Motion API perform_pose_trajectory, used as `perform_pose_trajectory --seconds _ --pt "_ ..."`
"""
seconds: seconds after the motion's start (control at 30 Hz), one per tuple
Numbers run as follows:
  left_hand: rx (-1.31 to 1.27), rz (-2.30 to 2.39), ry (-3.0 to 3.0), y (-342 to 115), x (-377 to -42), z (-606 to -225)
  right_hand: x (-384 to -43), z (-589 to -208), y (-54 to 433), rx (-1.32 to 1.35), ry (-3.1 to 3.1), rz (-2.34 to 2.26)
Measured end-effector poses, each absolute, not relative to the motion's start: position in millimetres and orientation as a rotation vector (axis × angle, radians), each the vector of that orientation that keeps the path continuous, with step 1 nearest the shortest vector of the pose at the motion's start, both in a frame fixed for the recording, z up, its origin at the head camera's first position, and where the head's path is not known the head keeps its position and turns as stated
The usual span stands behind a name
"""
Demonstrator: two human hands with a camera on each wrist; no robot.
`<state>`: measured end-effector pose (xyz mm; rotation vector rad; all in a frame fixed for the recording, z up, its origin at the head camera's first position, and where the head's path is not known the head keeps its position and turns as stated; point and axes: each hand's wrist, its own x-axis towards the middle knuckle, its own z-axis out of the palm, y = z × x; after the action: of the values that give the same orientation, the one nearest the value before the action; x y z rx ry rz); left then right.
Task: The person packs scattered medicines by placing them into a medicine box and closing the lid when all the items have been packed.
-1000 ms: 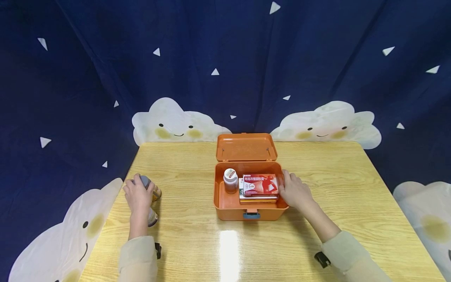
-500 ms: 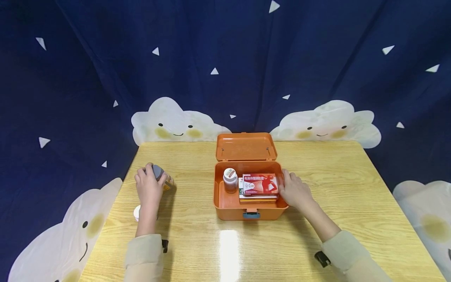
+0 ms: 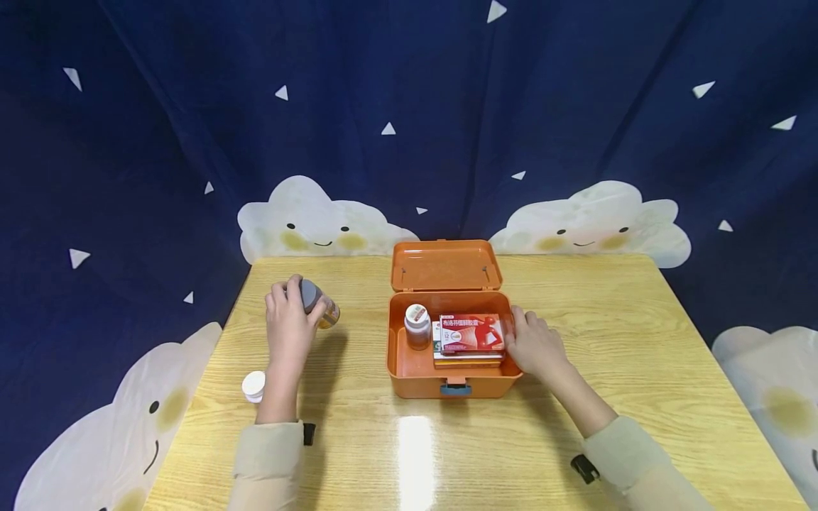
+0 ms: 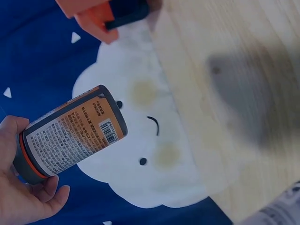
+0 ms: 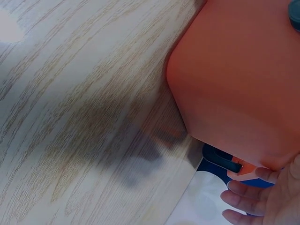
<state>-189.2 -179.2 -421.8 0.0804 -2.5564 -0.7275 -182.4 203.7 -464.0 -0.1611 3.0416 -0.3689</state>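
Note:
My left hand (image 3: 290, 326) grips a pill bottle (image 3: 327, 311) by its grey cap end and holds it tilted. In the left wrist view the bottle (image 4: 75, 133) shows an orange, white and dark label with a barcode. An orange plastic medicine box (image 3: 409, 387) stands at mid-table with its lid (image 3: 447, 266) open. On the box's right rim my right hand (image 3: 537, 345) holds on, thumb side over the edge and fingers outside. Inside the box stand a white-capped bottle (image 3: 418, 328) and a red medicine carton (image 3: 471, 332) lying on other cartons.
Another white-capped bottle (image 3: 253, 385) stands at the left of the wooden table (image 3: 626, 341), beside my left forearm. A dark blue curtain (image 3: 358, 64) with white clouds hangs behind the table and along its sides.
My left hand has moved right and away from me with the bottle, uncovering the white-capped bottle on the left. The right hand and the box have stayed in place.

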Motion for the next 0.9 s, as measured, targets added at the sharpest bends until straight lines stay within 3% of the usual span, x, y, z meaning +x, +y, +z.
perform_pose_trajectory --seconds 0.9 --pt "-0.253 -0.775 -2.479 -118 -183 -396 -180 -464 204 -0.139 3.054 -0.351"
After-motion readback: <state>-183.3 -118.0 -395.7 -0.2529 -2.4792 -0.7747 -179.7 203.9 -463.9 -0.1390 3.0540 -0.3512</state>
